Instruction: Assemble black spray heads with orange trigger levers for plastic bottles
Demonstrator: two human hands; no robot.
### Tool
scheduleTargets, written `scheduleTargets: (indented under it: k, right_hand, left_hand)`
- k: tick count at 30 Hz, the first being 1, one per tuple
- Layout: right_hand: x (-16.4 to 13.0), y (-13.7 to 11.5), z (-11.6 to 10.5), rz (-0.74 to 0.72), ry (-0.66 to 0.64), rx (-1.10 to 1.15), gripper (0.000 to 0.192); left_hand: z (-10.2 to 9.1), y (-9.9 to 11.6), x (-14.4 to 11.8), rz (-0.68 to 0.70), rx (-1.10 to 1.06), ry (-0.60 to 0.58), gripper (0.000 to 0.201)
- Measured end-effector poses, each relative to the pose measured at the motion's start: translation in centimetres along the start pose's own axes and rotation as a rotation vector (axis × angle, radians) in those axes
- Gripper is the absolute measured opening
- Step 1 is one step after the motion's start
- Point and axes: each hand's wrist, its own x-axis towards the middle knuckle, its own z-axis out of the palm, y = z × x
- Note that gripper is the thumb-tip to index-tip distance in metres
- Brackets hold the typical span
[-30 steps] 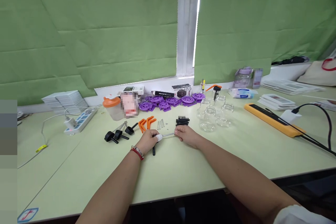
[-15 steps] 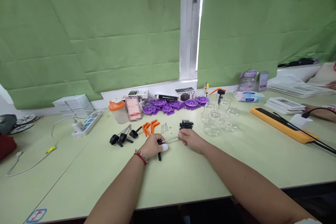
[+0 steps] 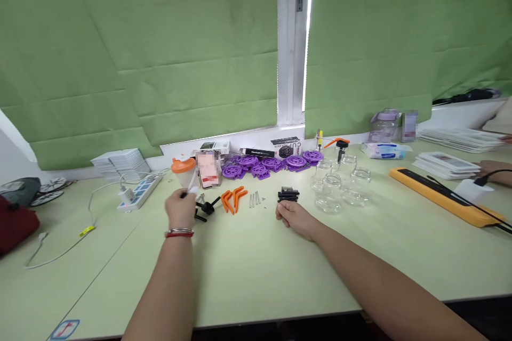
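Observation:
My left hand [image 3: 180, 211], its thumb wrapped in white, is closed on a black part with a metal rod [image 3: 193, 177]; motion smears it. Beside it lie similar black-headed parts [image 3: 207, 208], partly hidden by the hand. My right hand [image 3: 294, 217] rests on the table with curled fingers; whatever is inside them, if anything, is hidden. Just behind it sits a group of small black pieces [image 3: 288, 195]. Between the hands are orange angled pieces [image 3: 235, 198] and several metal pins [image 3: 255, 199], with tiny screws [image 3: 264, 200] alongside.
Purple wheel-shaped parts [image 3: 260, 165] line the back. Glass jars [image 3: 328, 200] stand right of centre, near an orange power strip [image 3: 444, 194]. An orange-lidded cup [image 3: 183, 168] and a white power strip [image 3: 140, 192] are left. Another person's hand [image 3: 494, 169] is at far right.
My left hand has moved left with the black part, over beside the other black-headed parts. My right hand has let go of the rod's end and stays near the small black pieces.

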Motion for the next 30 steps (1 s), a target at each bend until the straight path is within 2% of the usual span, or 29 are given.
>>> scheduleTargets:
  k: [2, 3, 4, 6, 8, 11, 14, 24, 27, 30]
  right_hand:
    - [0.1, -0.1, 0.1, 0.003, -0.005, 0.014, 0.032]
    - [0.1, -0.1, 0.1, 0.006, -0.005, 0.014, 0.032]
    - [0.1, -0.2, 0.1, 0.010, -0.005, 0.011, 0.032]
    - [0.1, -0.2, 0.2, 0.015, -0.005, 0.003, 0.031]
    - [0.1, -0.1, 0.2, 0.017, -0.005, -0.005, 0.031]
    - [0.4, 0.3, 0.2, 0.010, -0.005, -0.011, 0.031]
    - [0.7, 0.8, 0.1, -0.002, -0.005, -0.011, 0.032]
    - [0.3, 0.5, 0.0, 0.009, -0.003, -0.101, 0.026]
    - [0.6, 0.6, -0.3, -0.049, 0.095, -0.186, 0.018]
    - [0.9, 0.5, -1.3, -0.123, 0.291, -0.319, 0.008]
  left_hand:
    - [-2.4, -0.9, 2.6, -0.021, 0.081, 0.081, 0.036]
    - [-3.4, -1.6, 3.6, -0.013, 0.228, 0.116, 0.033]
    - [-4.4, -2.3, 4.5, -0.019, 0.353, 0.122, 0.031]
    - [-5.8, -3.9, 5.5, -0.048, 0.420, 0.110, 0.029]
    - [-6.4, -5.4, 6.1, -0.068, 0.460, 0.091, 0.028]
    - [-6.1, -7.2, 6.4, -0.127, 0.493, 0.009, 0.032]
    - [-5.5, -8.1, 6.6, -0.146, 0.491, -0.062, 0.036]
    - [-4.4, -7.5, 6.0, -0.070, 0.620, -0.098, 0.045]
    - [-4.3, -7.4, 5.9, -0.032, 0.662, -0.089, 0.047]
    - [-4.4, -7.4, 6.0, -0.007, 0.690, -0.047, 0.049]
